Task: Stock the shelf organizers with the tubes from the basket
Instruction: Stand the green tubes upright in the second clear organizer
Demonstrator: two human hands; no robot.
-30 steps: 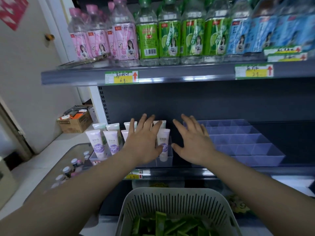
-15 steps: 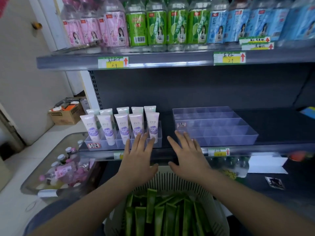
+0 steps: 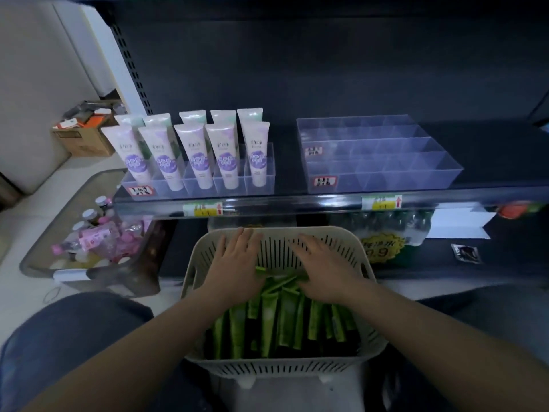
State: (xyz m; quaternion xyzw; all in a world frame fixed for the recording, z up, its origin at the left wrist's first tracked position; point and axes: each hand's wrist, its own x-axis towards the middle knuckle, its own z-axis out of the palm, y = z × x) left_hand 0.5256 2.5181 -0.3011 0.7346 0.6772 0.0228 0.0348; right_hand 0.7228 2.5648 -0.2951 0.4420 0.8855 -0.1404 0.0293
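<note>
Facing shelf (image 3: 297, 200) carrying empty organizer (image 3: 380, 162) at right; basket (image 3: 279, 370) sitting below shelf edge. Green tubes (image 3: 267, 322) lying packed lengthwise inside basket. Left hand (image 3: 234, 263) and right hand (image 3: 323, 269) lying flat over tubes' far ends, fingers straight, gripping nothing; probably touching them, view unclear. Gathering few aligned tubes per hand is looking wisest, keeping ends matched for slotting.

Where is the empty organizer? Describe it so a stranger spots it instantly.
Look at the dark shelf above the white basket. Two clear organizers sit on it; take the right organizer. Its compartments hold nothing, while the left organizer holds purple tubes.
</note>
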